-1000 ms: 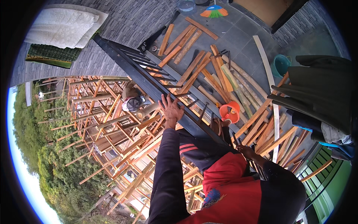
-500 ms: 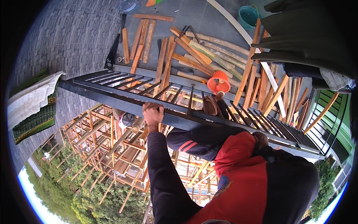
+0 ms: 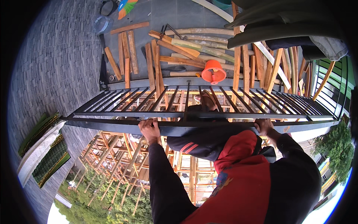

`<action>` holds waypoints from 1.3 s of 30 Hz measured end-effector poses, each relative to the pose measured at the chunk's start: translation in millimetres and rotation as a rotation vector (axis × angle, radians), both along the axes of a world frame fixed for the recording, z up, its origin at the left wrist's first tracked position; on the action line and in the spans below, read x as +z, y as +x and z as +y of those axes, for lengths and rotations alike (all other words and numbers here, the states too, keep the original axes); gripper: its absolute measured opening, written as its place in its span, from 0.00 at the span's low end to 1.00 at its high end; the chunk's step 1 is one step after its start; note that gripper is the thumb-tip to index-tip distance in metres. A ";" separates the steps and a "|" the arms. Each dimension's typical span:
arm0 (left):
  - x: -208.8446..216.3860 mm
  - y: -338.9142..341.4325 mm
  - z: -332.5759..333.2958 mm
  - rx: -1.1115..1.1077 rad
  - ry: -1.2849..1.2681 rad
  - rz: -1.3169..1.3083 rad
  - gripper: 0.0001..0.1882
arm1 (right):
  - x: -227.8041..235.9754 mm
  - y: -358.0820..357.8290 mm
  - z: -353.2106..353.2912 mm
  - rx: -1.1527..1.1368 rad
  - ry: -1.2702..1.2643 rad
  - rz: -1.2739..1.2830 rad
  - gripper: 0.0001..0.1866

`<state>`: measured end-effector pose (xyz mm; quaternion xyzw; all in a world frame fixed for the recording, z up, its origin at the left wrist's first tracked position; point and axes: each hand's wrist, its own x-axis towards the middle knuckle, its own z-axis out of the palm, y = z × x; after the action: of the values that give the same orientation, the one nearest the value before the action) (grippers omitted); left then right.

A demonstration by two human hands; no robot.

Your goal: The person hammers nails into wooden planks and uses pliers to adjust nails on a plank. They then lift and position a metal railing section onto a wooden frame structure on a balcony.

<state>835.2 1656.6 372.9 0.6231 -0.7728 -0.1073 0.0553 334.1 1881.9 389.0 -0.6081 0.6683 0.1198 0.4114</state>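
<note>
A long black metal railing (image 3: 108, 126) with thin bars crosses the view from left to right. My left hand (image 3: 150, 130) is closed over its top rail, left of the middle. Further right, my right hand (image 3: 263, 127) grips the same rail, fingers curled over the edge. Between my hands, my leg in dark trousers (image 3: 194, 143) with red stripes is bent close against the railing. A brown shoe (image 3: 208, 101) shows through the bars. Just beyond the railing stands an orange bucket (image 3: 214, 71) with a tool handle inside.
Wooden planks (image 3: 132, 52) and bamboo poles (image 3: 203, 31) lie on the grey tiled floor (image 3: 160, 15). Dark cloth (image 3: 283, 22) hangs at the upper right. Towels and patterned cloth (image 3: 52, 160) drape at the left. Wooden scaffolding (image 3: 119, 156) and trees (image 3: 126, 205) lie below.
My right hand has come up onto the top rail. The shoe, earlier near the bucket above the rail, now shows lower, behind the bars. The view has turned, levelling the railing.
</note>
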 end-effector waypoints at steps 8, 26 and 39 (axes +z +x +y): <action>5.3 -2.2 -2.3 -0.021 -0.011 -0.026 0.14 | -2.7 -3.2 6.0 0.008 0.031 -0.039 0.16; 18.8 -4.1 -3.3 -0.108 0.057 -0.039 0.17 | -4.4 -7.3 20.3 -0.054 -0.178 -0.093 0.15; 11.8 0.8 -18.7 -0.196 0.050 -0.057 0.20 | -8.8 2.8 32.3 -0.123 -0.151 0.041 0.20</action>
<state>836.0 1637.9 384.7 0.5484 -0.8284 -0.1136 0.0069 336.9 1914.2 380.3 -0.5927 0.7198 0.0558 0.3571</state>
